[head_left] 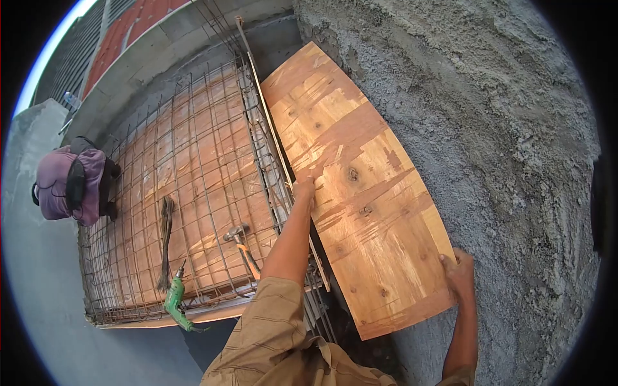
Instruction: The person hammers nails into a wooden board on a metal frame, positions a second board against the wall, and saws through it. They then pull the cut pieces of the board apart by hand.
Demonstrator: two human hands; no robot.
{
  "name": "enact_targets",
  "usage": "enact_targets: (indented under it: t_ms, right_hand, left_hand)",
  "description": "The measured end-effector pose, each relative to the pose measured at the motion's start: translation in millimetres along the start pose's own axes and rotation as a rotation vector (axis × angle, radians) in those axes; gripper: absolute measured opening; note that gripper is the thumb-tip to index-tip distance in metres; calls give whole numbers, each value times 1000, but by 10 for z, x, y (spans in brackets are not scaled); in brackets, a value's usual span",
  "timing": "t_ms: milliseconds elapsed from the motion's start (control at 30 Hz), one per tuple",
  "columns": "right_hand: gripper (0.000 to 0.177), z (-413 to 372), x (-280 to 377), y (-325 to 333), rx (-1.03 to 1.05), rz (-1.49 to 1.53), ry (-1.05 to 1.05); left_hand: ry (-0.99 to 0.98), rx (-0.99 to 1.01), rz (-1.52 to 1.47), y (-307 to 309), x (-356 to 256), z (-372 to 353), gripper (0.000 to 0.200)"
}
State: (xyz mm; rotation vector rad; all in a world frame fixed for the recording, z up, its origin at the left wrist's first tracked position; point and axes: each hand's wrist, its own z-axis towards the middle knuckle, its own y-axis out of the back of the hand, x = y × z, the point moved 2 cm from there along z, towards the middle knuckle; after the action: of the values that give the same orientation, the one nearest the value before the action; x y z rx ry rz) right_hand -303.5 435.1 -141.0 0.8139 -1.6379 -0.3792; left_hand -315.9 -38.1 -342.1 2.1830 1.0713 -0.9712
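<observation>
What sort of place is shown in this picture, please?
This is most likely a construction site: it shows a rust-brown grid of steel bars, a green power drill and a large, light-brown plywood sheet.

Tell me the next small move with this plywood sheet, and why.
Probably ease the sheet a little left, towards the wood strip: the left hand and right hand grip its opposite edges, so it looks steerable, and a narrow dark gap shows between its left edge and the strip near the left hand.
</observation>
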Motion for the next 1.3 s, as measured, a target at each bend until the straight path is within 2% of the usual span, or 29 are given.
enact_targets:
  t_ms: [133,167,300,333,433,500,533,567,600,633,733,800,900,1000,1067,1167,1200,1233,1267,1300]
  right_hand:
    - [17,-204,286,125,-20,-84,76]
    - [16,-301,378,172,-20,-117,80]
    - [13,-748,303,355,-141,-120,138]
    - [11,-943,260,516,-137,-184,133]
    - [10,-1530,-85,1055,-194,-294,180]
    - [11,-1916,-11,1364,-257,-230,158]
    - [19,-2131,-27,1626,-210,-406,104]
    - [28,-2332,-107,1863,-159,-582,47]
    - [26,-2519,-207,1976,-181,-608,79]
    - [25,-2700,-312,2073,-204,-635,112]
    - [27,-3017,-793,2259,-227,-626,82]
    - [31,-3185,-1186,2335,-201,-617,5]
    - [39,-3129,-1232,2245,-298,-672,56]
    - [15,-2783,-1076,1999,-290,-93,394]
    - [22,-2482,-1085,1938,-212,-25,376]
    - [24,-1843,-1094,1526,-166,271,439]
    - [24,-1619,-1025,1461,-54,288,457]
    - [26,-1430,-833,1304,-51,347,508]
    - [28,-1295,-605,1161,-8,397,514]
    - [28,-1175,-443,1003,60,459,524]
  left_hand:
    - [108,56,-207,-29,-62,-101,53]
    - [72,80,-209,-58,0,-122,52]
    - [94,315,-429,-142,314,-276,48]
    - [10,404,-412,-157,430,-505,52]
    - [62,375,-375,-88,307,-885,64]
    - [38,322,-379,-63,33,-947,72]
    - [44,300,-426,-101,12,-760,68]
    - [65,506,-651,-144,-41,-628,69]
    - [89,711,-874,-182,-104,-593,69]
    - [180,330,-743,-243,-127,-710,64]
    - [-22,458,-871,-173,-74,-1069,58]
    - [-8,426,-843,138,-369,-1543,51]
    - [-165,459,-790,644,-1135,-1886,48]
    - [-360,524,-751,1265,-1935,-2384,48]
    - [-487,332,-626,1566,-2367,-2699,49]
    - [-688,229,-649,2042,-2998,-3365,49]
    - [-726,168,-675,2295,-3256,-3273,47]
    - [-828,188,-644,2484,-3467,-3509,47]
    - [-881,14,-647,2633,-3614,-3716,50]
    - [-929,-16,-618,2816,-3791,-3915,49]
